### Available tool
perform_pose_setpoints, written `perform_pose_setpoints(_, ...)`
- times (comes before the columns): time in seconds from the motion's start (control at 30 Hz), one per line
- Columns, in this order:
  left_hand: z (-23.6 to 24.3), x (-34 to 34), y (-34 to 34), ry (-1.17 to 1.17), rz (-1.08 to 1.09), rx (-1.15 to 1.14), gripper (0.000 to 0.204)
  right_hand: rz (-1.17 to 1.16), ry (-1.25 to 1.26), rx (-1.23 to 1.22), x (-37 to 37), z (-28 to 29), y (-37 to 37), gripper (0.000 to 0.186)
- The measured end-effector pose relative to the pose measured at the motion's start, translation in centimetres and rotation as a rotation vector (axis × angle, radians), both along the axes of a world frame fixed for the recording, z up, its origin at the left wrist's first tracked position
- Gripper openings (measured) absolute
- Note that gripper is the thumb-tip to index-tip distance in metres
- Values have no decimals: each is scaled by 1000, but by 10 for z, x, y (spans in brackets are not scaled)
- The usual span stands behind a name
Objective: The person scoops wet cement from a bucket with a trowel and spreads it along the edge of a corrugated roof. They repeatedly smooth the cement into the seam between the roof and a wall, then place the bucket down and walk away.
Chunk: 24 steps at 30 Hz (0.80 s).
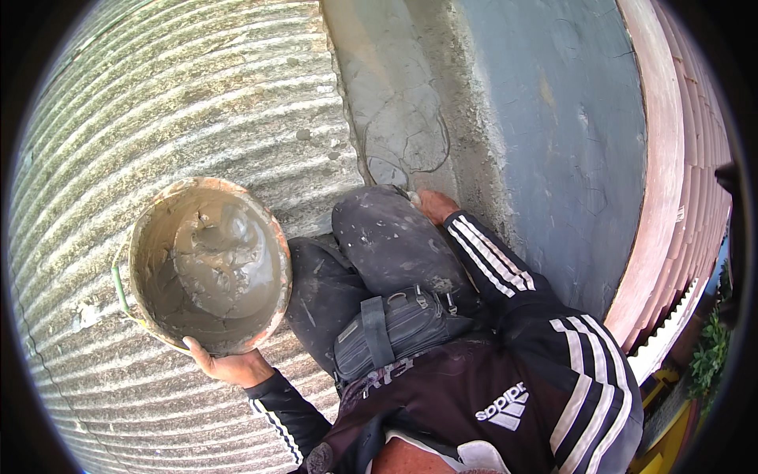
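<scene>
A bucket [140,261] with a worn, orange-stained rim stands tilted on the corrugated sheet at my left. Wet grey-brown mortar [225,265] fills much of its inside. My left hand [230,366] grips the near side of the bucket, thumb up at the rim and the other fingers hidden beneath. Just beyond my right knee, my right hand [437,206] is closed. A small pale bit shows by its fingers, but my knee hides most of what it holds. Smooth wet mortar [403,134] lies in the channel ahead of that hand.
Corrugated roofing [197,118] spreads across the left, its cut edge running along the channel. A grey coated wall [560,142] rises on the right, topped by a pale ledge [659,158] with roof tiles [707,134] beyond. A black waist bag [399,332] sits at my lap.
</scene>
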<state>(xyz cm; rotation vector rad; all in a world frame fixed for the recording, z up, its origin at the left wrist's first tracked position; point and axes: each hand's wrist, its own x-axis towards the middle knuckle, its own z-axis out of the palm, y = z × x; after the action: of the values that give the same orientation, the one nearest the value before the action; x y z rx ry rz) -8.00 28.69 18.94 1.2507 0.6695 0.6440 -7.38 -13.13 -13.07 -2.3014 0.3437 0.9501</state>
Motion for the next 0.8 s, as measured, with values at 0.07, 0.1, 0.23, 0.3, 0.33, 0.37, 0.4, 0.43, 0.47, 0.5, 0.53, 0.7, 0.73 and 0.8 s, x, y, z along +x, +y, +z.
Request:
perform_pose_setpoints(0.07, 2, 0, -1, 6, -10, -3, 71, 1, 35, -2, -20, 7, -8, 53)
perform_pose_setpoints(0.1, 3, 0, -1, 9, -16, 2, 71, -46, -2, 10, -21, 9, -14, 53)
perform_pose_setpoints(0.23, 3, 0, -4, 18, -2, -9, 72, -392, -154, 95, 24, 4, -43, 62)
perform_pose_setpoints(0.3, 3, 0, -4, 16, -3, -15, 71, -520, -196, 140, 76, -2, -59, 65)
perform_pose_setpoints(0.33, 3, 0, -3, 13, 0, -20, 71, -541, -220, 94, 98, -3, -63, 66)
perform_pose_setpoints(0.37, 2, 0, -3, 6, -15, -22, 71, -507, -179, 169, 118, -2, -67, 65)
perform_pose_setpoints(0.4, 2, -1, -2, 4, -28, -21, 71, -486, -117, 208, 137, 1, -71, 63)
perform_pose_setpoints(0.43, 2, -1, -1, 6, -28, -29, 71, -463, -62, 247, 149, 4, -70, 62)
perform_pose_setpoints(0.47, 2, -1, -1, 10, -36, -25, 72, -382, -26, 253, 156, 8, -65, 59)
perform_pose_setpoints(0.5, 2, -1, 0, 15, -35, -31, 72, -303, -2, 259, 156, 13, -58, 57)
perform_pose_setpoints(0.53, 1, -1, 0, 26, -12, -47, 72, -218, 12, 269, 155, 19, -52, 55)
perform_pose_setpoints(0.7, 1, 0, -1, 14, -14, -27, 71, -101, 133, 96, 88, 30, -20, 65)
perform_pose_setpoints(0.73, 1, 0, -1, 17, -6, -34, 71, -51, 17, 35, 68, 30, -16, 63)
perform_pose_setpoints(0.8, 2, 1, -2, 27, -4, -20, 70, -6, -1, 0, 31, 32, -13, 57)
